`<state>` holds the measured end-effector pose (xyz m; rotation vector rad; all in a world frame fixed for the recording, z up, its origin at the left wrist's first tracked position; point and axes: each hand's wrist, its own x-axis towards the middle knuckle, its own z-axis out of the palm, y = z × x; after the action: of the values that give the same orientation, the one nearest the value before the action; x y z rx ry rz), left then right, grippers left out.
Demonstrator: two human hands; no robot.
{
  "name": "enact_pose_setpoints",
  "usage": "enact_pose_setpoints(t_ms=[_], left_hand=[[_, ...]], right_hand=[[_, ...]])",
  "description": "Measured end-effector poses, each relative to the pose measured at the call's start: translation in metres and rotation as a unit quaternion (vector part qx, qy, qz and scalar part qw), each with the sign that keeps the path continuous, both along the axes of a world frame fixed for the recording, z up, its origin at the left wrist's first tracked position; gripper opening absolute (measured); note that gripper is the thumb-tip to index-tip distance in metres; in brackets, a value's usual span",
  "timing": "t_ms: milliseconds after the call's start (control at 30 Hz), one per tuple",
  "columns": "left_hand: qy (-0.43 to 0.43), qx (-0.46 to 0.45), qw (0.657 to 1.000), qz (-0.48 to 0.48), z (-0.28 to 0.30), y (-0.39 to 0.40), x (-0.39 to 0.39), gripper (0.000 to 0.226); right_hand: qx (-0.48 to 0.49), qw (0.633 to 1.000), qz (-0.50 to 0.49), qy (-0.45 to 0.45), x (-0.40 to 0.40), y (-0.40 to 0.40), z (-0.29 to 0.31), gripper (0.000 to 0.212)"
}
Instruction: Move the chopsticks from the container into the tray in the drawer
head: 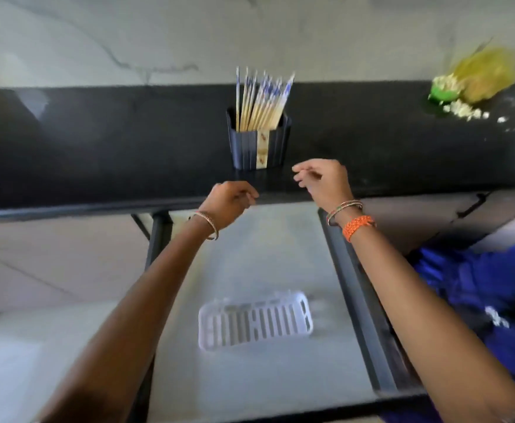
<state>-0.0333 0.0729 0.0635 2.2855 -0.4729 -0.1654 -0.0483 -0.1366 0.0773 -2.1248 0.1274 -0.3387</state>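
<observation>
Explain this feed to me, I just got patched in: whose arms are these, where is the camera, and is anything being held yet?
No machine: a person works bare-handed, filmed by a camera on their head looking forward and down. The left hand and right hand hover loosely curled, holding nothing. Just beyond them, on the black counter, a dark container holds the upright chopsticks. Below, the open drawer holds a white slotted tray with no chopsticks in it. Far right on the counter lies a blurred yellow-green item I cannot identify.
</observation>
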Motion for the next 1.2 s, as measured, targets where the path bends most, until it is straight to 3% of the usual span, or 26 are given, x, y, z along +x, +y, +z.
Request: enact_pose_setpoints(t_ms=[133,233,300,367,467,533,667,833,1033,1200], left_hand=[[-0.108,0.001,0.991,0.074,0.028,-0.004,0.067,0.027],[-0.131,0.049,0.986,0.09,0.028,-0.008,0.114,0.03],[-0.134,0.086,0.984,0.083,0.02,-0.014,0.141,0.035],[-0.126,0.105,0.984,0.076,0.008,-0.017,0.16,0.03],[-0.13,0.13,0.981,0.067,-0.011,-0.018,0.171,0.02],[-0.141,0.113,0.981,0.072,-0.016,-0.017,0.171,0.019],[-0.131,0.109,0.982,0.085,-0.013,-0.02,0.169,0.017],[-0.133,0.096,0.98,0.113,-0.01,-0.024,0.168,0.016],[-0.126,0.101,0.981,0.107,-0.013,-0.025,0.171,0.014],[-0.145,0.112,0.975,0.127,-0.01,-0.032,0.169,0.016]], right_hand=[[0.058,0.996,-0.063,-0.039,0.082,-0.023,0.026,0.023],[0.082,0.99,-0.112,-0.026,0.139,-0.032,0.028,0.02],[0.044,0.992,-0.118,-0.004,0.175,-0.036,0.024,0.021],[-0.061,0.991,-0.117,0.025,0.204,-0.037,0.02,0.022],[-0.094,0.987,-0.104,0.073,0.233,-0.039,0.015,0.044],[-0.059,0.991,-0.085,0.088,0.243,-0.038,0.013,0.049],[0.034,0.994,-0.061,0.082,0.25,-0.037,0.013,0.026],[0.055,0.99,-0.06,0.114,0.254,-0.028,0.007,0.033],[0.02,0.988,-0.147,0.045,0.254,-0.024,0.02,0.041],[0.074,0.977,-0.193,-0.05,0.24,-0.032,0.054,0.029]])
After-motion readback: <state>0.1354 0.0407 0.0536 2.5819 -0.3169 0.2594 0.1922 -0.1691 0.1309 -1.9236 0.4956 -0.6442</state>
